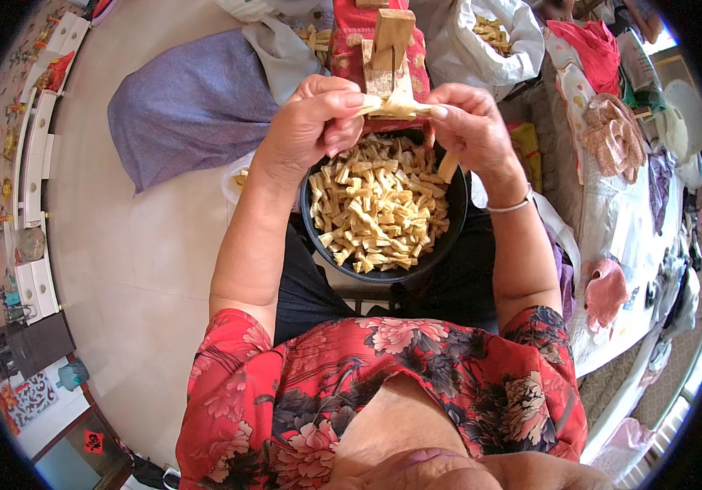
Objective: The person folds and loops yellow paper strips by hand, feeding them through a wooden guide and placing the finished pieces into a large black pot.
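Note:
A pale yellow, husk-like strip is stretched between my two hands, with a twisted, knot-like bulge in its middle. My left hand pinches its left end between thumb and fingers. Its right end is gripped by my right hand, and another flat yellow strip shows just below that hand. Beneath them, a dark round pan sits between my legs, heaped with short knotted yellow pieces. Right behind the stretched strip, an upright wooden block stands on a bench covered in red patterned cloth.
A white woven sack at the upper right holds more yellow pieces. Blue-grey cloth spreads over the left side, near a pale plastic container. Along the right, a covered surface bears a pink cloth and other fabrics.

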Motion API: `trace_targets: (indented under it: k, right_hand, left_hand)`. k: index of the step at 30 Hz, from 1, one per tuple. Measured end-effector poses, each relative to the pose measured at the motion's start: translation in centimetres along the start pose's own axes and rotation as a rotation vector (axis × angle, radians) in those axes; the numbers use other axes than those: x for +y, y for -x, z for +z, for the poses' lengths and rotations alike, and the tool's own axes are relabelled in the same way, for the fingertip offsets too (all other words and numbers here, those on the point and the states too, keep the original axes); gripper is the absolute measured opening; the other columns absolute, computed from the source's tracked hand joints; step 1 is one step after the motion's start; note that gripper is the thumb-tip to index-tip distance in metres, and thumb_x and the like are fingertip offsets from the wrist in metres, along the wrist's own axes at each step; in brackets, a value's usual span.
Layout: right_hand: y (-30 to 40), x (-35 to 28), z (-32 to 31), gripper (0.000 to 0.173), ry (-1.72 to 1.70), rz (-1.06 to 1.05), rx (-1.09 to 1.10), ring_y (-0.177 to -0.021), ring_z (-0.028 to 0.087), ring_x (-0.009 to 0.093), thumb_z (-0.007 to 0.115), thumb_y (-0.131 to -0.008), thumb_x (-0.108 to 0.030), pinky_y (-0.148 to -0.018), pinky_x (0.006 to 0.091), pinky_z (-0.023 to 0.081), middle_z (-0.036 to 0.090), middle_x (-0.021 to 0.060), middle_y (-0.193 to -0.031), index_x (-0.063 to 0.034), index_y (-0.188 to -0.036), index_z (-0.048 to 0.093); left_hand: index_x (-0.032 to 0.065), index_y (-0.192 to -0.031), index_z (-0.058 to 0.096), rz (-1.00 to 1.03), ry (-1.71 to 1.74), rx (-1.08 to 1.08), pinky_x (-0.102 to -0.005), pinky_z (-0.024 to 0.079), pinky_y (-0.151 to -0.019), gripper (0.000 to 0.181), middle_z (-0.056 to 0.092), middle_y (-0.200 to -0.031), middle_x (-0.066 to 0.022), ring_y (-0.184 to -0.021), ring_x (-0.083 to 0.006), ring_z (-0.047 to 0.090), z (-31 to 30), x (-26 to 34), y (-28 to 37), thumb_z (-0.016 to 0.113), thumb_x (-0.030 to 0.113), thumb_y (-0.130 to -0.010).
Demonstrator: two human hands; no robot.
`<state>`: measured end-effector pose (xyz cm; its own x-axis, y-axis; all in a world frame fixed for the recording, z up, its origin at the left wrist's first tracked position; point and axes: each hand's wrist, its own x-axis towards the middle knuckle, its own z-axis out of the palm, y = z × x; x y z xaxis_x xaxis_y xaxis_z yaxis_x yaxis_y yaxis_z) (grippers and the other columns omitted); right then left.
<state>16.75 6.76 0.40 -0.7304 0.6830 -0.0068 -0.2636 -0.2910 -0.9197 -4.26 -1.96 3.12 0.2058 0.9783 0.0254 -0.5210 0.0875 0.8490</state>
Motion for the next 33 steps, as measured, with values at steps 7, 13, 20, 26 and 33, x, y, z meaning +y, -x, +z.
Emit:
trace_targets:
  k: [7,13,20,26,33]
  right_hand:
    - [0.7,-0.8,-0.5,0.010,0.178,0.000,0.008,-0.049,0.041,0.003,0.064,-0.082,-0.012,-0.045,0.0189,0.032,0.053,-0.0040,-0.061,-0.0019,-0.080,0.065]
    - [0.6,-0.3,-0.1,0.012,0.551,0.012,-0.030,-0.060,0.046,0.003,0.063,-0.082,-0.013,-0.053,0.0194,0.038,0.056,-0.0047,-0.065,-0.0018,-0.079,0.067]
    - [0.6,1.1,0.1,0.011,0.595,-0.040,-0.086,-0.058,0.045,-0.001,0.060,-0.087,-0.015,-0.048,0.0147,0.030,0.057,-0.0056,-0.067,-0.0049,-0.085,0.065]
    - [0.3,1.2,0.5,0.008,0.011,0.006,-0.080,-0.050,0.039,0.002,0.056,-0.085,-0.002,-0.045,0.0158,0.031,0.051,-0.0030,-0.063,0.0011,-0.093,0.059]
    - [2.2,-1.3,1.6,0.007,-0.285,0.022,-0.042,-0.039,0.028,0.003,0.052,-0.085,-0.003,-0.036,0.0196,0.022,0.040,-0.0047,-0.054,0.0015,-0.089,0.057]
  left_hand:
    - [0.0042,-0.063,0.056,-0.127,-0.401,-0.123,-0.0209,0.035,-0.043,0.043,0.050,-0.054,0.0001,-0.046,-0.0070,0.046,-2.0,0.2,0.6,0.054,0.039,-0.087]
    - [-0.0004,-0.083,0.056,-0.089,-1.195,0.089,-0.0257,0.042,-0.058,0.040,0.055,-0.065,-0.0026,-0.062,-0.0096,0.048,-1.6,-0.5,0.1,0.052,0.038,-0.090]
    - [0.0012,-0.095,0.057,0.281,-1.377,-0.067,-0.0345,0.045,-0.061,0.024,0.059,-0.073,-0.0172,-0.062,-0.0271,0.056,0.5,-4.1,-0.5,0.061,0.022,-0.085]
    - [0.0022,-0.092,0.058,-0.059,-1.198,-0.071,-0.0284,0.041,-0.056,0.021,0.055,-0.064,-0.0059,-0.058,-0.0129,0.050,0.6,-3.0,-0.1,0.056,0.023,-0.089]
    - [0.0015,-0.101,0.057,-0.155,-0.690,-0.235,-0.0180,0.030,-0.051,0.027,0.040,-0.065,0.0093,-0.057,-0.0013,0.035,0.8,-1.3,0.9,0.052,0.027,-0.093]
